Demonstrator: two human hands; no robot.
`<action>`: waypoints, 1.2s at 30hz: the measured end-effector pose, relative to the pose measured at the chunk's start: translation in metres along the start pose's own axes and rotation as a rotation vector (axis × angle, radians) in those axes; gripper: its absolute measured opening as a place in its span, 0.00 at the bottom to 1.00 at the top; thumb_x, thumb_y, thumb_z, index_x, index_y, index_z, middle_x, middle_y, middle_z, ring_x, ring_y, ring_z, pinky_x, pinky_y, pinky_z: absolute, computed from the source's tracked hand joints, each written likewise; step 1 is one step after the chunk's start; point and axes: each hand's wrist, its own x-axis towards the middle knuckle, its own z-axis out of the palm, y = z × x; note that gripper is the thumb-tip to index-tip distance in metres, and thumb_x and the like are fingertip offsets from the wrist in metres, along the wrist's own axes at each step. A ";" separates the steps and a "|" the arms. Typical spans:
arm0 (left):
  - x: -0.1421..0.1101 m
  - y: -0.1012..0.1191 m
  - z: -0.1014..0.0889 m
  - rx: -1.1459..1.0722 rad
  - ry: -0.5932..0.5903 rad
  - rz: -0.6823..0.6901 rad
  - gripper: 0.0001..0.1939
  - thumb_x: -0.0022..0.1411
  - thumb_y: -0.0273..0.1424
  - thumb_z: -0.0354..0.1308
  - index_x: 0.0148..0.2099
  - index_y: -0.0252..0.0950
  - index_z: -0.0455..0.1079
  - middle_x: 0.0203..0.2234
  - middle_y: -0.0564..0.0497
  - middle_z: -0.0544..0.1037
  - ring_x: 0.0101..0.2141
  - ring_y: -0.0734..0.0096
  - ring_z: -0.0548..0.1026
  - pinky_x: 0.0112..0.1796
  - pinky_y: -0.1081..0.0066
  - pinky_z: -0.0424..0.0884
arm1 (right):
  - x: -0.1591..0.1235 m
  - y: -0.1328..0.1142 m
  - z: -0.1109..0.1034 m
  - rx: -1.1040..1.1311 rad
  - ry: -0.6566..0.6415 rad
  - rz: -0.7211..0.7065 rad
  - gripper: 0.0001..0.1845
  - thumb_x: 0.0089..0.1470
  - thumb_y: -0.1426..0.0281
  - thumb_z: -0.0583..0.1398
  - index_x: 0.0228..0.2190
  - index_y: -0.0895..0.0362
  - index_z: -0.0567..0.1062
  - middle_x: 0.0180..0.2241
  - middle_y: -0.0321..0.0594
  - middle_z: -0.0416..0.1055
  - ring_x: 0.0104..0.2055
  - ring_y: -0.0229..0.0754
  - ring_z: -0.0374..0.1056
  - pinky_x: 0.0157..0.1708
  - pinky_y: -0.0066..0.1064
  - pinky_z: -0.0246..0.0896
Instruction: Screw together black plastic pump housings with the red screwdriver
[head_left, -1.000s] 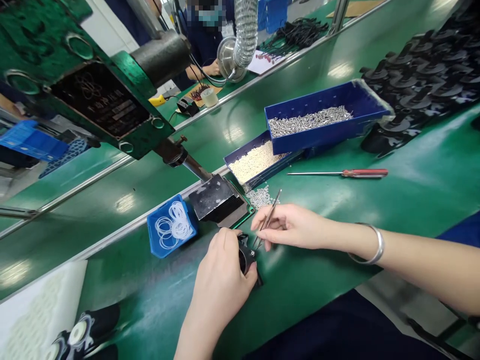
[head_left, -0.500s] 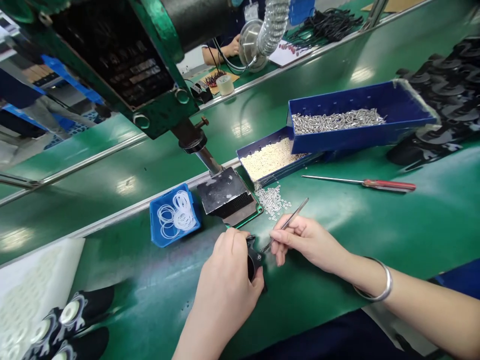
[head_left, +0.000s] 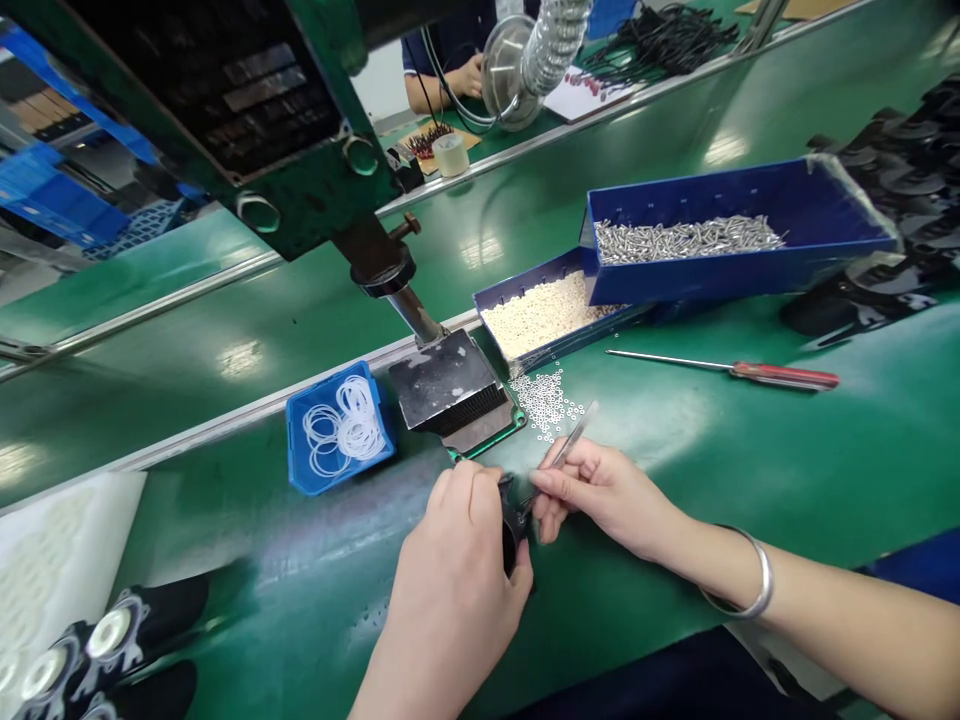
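My left hand point(head_left: 461, 560) is closed around a black round housing point(head_left: 513, 530), and covers most of it. Between the thumb and fingers of my right hand point(head_left: 581, 487) is a pair of metal tweezers point(head_left: 574, 440), slanting down so the tips meet the housing's right edge. Whether the tips hold anything is too small to tell. Just beyond my hands lies a loose pile of small pale washers point(head_left: 544, 400) on the green bench.
A green bench press point(head_left: 442, 385) stands ahead. Left of it sits a blue tray point(head_left: 307, 478) of clear rings. Blue bins of beige pieces point(head_left: 544, 315) and metal screws point(head_left: 690, 240) stand behind the washers. A red-handled screwdriver point(head_left: 780, 375) lies right. Black housings point(head_left: 157, 610) stand at left.
The tweezers have tipped and moved slightly left, their tips now against the housing. My right hand has shifted a little left and down with them. The view has shifted slightly.
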 end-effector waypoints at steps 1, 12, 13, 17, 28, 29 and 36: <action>0.000 0.000 0.000 0.005 0.000 -0.003 0.16 0.58 0.23 0.57 0.46 0.39 0.59 0.38 0.48 0.70 0.42 0.56 0.72 0.33 0.62 0.76 | 0.000 0.000 0.001 -0.003 0.021 -0.005 0.17 0.60 0.58 0.64 0.35 0.59 0.67 0.27 0.38 0.77 0.26 0.39 0.77 0.28 0.29 0.75; -0.001 -0.004 0.001 0.034 0.013 0.003 0.21 0.56 0.25 0.59 0.51 0.37 0.59 0.43 0.45 0.72 0.45 0.52 0.73 0.37 0.58 0.77 | 0.003 -0.007 0.002 0.074 0.124 -0.047 0.20 0.57 0.56 0.65 0.32 0.58 0.66 0.25 0.37 0.76 0.23 0.37 0.75 0.26 0.28 0.73; -0.001 -0.004 0.001 0.028 0.014 0.003 0.21 0.56 0.26 0.59 0.51 0.37 0.59 0.43 0.45 0.72 0.45 0.52 0.73 0.38 0.58 0.77 | 0.002 -0.011 0.000 0.054 0.141 -0.081 0.19 0.58 0.56 0.65 0.32 0.57 0.67 0.26 0.36 0.76 0.24 0.37 0.74 0.27 0.28 0.73; -0.005 -0.009 -0.003 -0.041 -0.033 -0.002 0.21 0.59 0.27 0.60 0.53 0.38 0.60 0.45 0.44 0.72 0.48 0.52 0.72 0.43 0.56 0.76 | -0.010 -0.026 -0.018 -0.491 0.194 -0.369 0.11 0.65 0.62 0.59 0.36 0.57 0.72 0.33 0.39 0.76 0.34 0.39 0.76 0.38 0.33 0.74; -0.037 -0.031 0.001 -0.320 -0.003 -0.112 0.23 0.62 0.30 0.61 0.58 0.45 0.61 0.54 0.46 0.71 0.57 0.54 0.69 0.54 0.54 0.69 | -0.055 -0.024 -0.097 -1.978 0.168 -0.616 0.20 0.61 0.83 0.49 0.50 0.65 0.73 0.48 0.57 0.68 0.49 0.56 0.66 0.46 0.47 0.68; -0.038 -0.033 0.003 -0.349 0.000 -0.129 0.23 0.62 0.30 0.61 0.58 0.45 0.60 0.55 0.46 0.70 0.57 0.54 0.69 0.55 0.54 0.68 | -0.056 -0.024 -0.095 -1.961 0.193 -0.617 0.23 0.61 0.84 0.48 0.52 0.64 0.72 0.50 0.58 0.67 0.51 0.57 0.65 0.47 0.49 0.68; -0.045 -0.030 0.007 -0.487 0.059 -0.230 0.25 0.63 0.32 0.62 0.59 0.49 0.59 0.56 0.49 0.70 0.57 0.58 0.69 0.56 0.55 0.68 | -0.053 -0.005 -0.016 -0.978 0.117 -0.326 0.19 0.67 0.65 0.54 0.58 0.50 0.64 0.51 0.44 0.70 0.47 0.39 0.72 0.48 0.36 0.72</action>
